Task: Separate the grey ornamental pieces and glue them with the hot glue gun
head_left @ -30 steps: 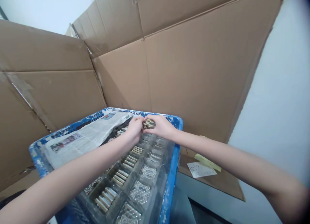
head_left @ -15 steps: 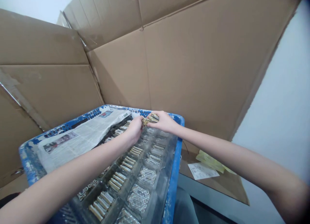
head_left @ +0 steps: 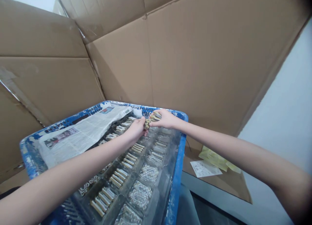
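Observation:
Over the far end of a divided plastic tray [head_left: 156, 186], my left hand [head_left: 138, 129] pinches a small gold patterned piece [head_left: 147, 123]. Just to its right, my right hand [head_left: 165, 118] is closed round several gold and silver pieces [head_left: 156, 116], its fingertips against the same small piece. The tray's compartments hold flat ornate pieces [head_left: 140, 195] and rows of pieces standing on edge [head_left: 103, 200]. My forearms hide part of the tray.
The tray lies in a blue crate [head_left: 179, 173], with newspaper [head_left: 73, 137] over its left side. Cardboard walls [head_left: 195, 62] rise behind. To the right lie a white paper sheet [head_left: 206, 168] and yellow wrapping [head_left: 214, 158].
The view has shifted slightly. Both hands remain together above the tray, and the small gold piece between them shows more of its face.

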Available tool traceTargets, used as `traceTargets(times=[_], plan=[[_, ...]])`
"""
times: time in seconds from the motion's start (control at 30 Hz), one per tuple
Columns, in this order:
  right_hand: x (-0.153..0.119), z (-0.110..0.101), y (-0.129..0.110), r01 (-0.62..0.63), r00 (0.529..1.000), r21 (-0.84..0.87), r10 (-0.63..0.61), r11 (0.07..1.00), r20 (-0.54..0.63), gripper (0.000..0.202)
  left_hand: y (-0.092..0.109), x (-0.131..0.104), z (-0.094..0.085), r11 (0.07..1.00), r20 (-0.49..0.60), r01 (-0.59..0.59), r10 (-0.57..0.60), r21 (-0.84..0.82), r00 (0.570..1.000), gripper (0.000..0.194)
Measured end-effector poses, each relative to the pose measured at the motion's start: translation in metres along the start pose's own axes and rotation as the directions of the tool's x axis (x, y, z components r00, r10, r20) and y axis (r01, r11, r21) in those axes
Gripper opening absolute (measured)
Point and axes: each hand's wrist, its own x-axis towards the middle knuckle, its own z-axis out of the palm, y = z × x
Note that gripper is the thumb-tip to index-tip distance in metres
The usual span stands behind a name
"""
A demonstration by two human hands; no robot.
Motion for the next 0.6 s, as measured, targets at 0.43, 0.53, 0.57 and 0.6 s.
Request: traceTargets(times=[0.43, 0.53, 0.57, 0.6], plan=[[-0.003, -0.003, -0.013, -0.111, 0.993, 0.058, 0.108, 0.992, 0.042, 0.024, -0.001, 0.003, -0.013, 0.989, 0.043, 0.139, -0.141, 0.046, 0.989, 0.026], [-0.002, -0.002, -0.009, -0.072, 0.997, 0.018, 0.072, 0.997, 0.017, 0.023, -0.003, 0.008, -0.017, 0.985, 0.052, 0.159, -0.163, 0.065, 0.985, 0.020], [-0.002, -0.001, -0.007, -0.056, 0.998, -0.010, 0.056, 0.998, 0.007, 0.022, -0.004, 0.009, -0.018, 0.983, 0.049, 0.165, -0.169, 0.079, 0.984, 0.020], [-0.001, 0.000, -0.005, -0.036, 0.999, -0.044, 0.036, 0.998, -0.004, 0.021, -0.004, 0.010, -0.019, 0.981, 0.046, 0.169, -0.174, 0.095, 0.984, 0.020]])
